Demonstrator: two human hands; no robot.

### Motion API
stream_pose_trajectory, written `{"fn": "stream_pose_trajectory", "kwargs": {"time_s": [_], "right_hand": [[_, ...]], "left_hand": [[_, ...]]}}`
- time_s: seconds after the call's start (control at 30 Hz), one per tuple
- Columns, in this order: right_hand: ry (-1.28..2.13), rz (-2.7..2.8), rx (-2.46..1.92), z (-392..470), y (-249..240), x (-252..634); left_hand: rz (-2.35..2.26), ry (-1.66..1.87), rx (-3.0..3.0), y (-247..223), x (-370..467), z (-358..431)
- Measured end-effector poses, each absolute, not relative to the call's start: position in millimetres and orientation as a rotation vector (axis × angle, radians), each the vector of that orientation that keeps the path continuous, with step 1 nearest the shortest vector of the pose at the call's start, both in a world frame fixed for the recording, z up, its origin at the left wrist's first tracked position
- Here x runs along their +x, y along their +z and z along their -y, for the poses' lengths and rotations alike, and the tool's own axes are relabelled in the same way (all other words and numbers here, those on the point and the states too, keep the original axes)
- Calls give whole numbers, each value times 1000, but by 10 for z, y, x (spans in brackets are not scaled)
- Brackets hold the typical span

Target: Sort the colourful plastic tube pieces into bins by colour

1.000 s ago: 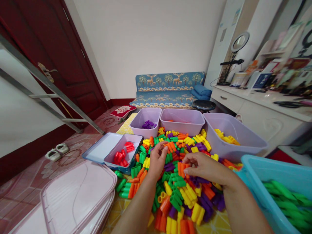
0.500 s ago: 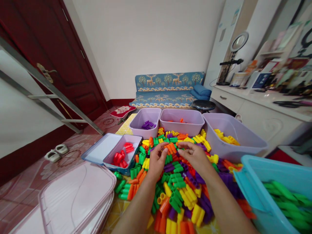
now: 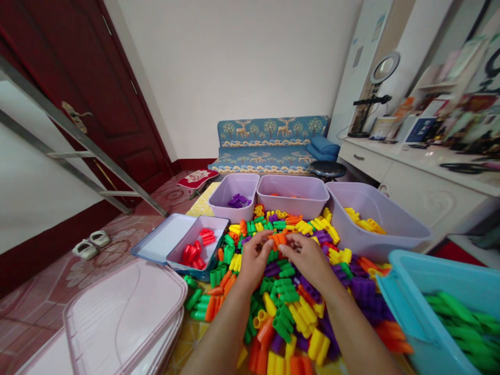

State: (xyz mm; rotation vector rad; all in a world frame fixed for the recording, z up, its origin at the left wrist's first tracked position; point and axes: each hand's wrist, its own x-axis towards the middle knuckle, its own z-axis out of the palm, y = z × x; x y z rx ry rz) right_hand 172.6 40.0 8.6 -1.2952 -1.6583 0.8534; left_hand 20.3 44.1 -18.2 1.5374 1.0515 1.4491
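My left hand (image 3: 253, 258) and my right hand (image 3: 307, 256) meet over the middle of the pile, fingers closed on an orange plastic tube piece (image 3: 278, 240) between them. It looks like several short tubes joined side by side. Below and around both hands spreads a heap of similar pieces: green ones (image 3: 284, 289), yellow ones (image 3: 302, 316), purple ones (image 3: 363, 290) and more orange ones (image 3: 258, 354). My fingertips partly cover the held piece.
Behind the pile stand three lilac bins, holding purple (image 3: 238, 201), orange (image 3: 292, 197) and yellow pieces (image 3: 363, 221). A turquoise bin (image 3: 410, 312) with green pieces is at right. Red pieces (image 3: 193, 255) lie in a box at left, near stacked pale lids (image 3: 125, 307).
My right hand has closed in on the orange piece, its fingers now touching it beside my left hand. In the middle lilac bin, an orange piece that showed higher now sits lower.
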Motion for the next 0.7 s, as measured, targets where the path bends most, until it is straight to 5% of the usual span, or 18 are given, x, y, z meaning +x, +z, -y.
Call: {"fn": "stream_pose_trajectory", "kwargs": {"time_s": [0.7], "right_hand": [[837, 1386, -1299, -378, 242, 1861]], "left_hand": [[-988, 1464, 1459, -175, 217, -431]]}}
